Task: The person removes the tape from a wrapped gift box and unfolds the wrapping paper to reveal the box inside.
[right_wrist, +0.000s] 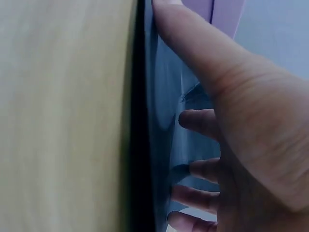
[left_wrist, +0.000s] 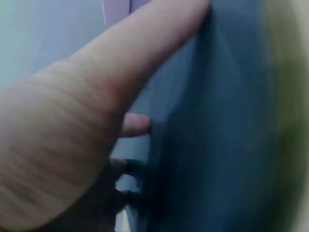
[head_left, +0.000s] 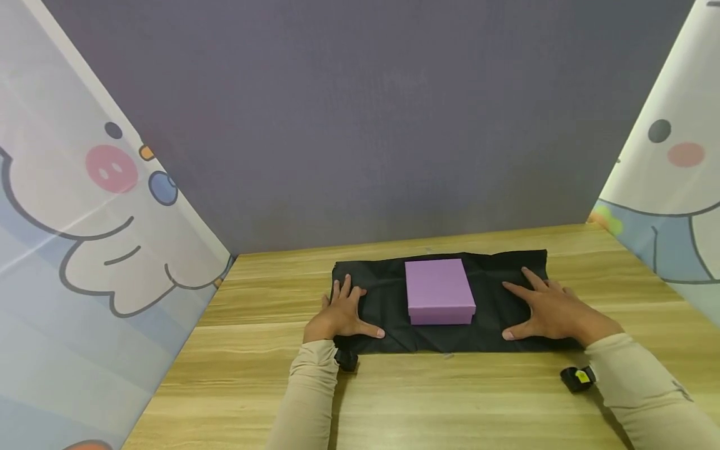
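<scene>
A purple lidded box sits near the middle of a black sheet spread on the table. On the sheet's left end rests my left hand, fingers spread and thumb pointing toward the box. My right hand lies over the right end, its fingers likewise spread. Both hands are apart from the box. In the left wrist view, the thumb reaches across the dark sheet. The right wrist view shows the fingertips touching or just above the sheet; I cannot tell which.
The wood-grain table extends in front of the sheet and to both sides. A grey panel stands upright behind it. Cartoon-printed sheets line the left and right sides. Small black devices are at the wrists.
</scene>
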`<state>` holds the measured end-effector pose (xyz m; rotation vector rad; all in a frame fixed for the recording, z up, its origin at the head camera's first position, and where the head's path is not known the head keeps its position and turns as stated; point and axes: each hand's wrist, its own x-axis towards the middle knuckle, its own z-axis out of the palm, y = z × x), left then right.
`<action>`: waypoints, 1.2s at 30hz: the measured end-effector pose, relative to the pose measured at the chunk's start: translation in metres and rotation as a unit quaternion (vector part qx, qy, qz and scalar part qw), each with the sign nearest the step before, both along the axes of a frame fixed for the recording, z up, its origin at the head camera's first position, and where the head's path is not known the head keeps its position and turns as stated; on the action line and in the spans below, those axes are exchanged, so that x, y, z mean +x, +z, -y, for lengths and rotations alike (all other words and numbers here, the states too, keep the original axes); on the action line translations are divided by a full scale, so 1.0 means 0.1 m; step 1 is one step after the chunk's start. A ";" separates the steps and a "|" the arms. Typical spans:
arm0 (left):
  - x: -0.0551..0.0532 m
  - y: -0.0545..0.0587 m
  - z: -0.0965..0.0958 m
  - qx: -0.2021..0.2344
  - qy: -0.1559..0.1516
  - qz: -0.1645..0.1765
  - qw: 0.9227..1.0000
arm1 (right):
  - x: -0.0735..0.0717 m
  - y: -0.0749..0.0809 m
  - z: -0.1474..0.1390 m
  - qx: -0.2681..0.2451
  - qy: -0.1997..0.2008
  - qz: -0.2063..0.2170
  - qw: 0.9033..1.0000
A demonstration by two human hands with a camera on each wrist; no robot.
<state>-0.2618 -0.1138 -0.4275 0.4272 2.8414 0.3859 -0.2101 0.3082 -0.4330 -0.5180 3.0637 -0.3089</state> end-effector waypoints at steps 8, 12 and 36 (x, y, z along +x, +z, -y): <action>-0.04 -0.05 0.05 0.000 0.002 -0.017 1.000 | -0.07 -0.07 -0.16 -0.009 0.003 0.005 1.000; -0.07 -0.06 0.04 -0.018 0.004 -0.018 1.000 | -0.10 -0.07 -0.25 -0.017 0.001 0.002 1.000; -0.02 -0.08 0.06 -0.023 0.004 -0.040 0.999 | -0.16 -0.11 -0.32 -0.027 -0.012 -0.004 1.000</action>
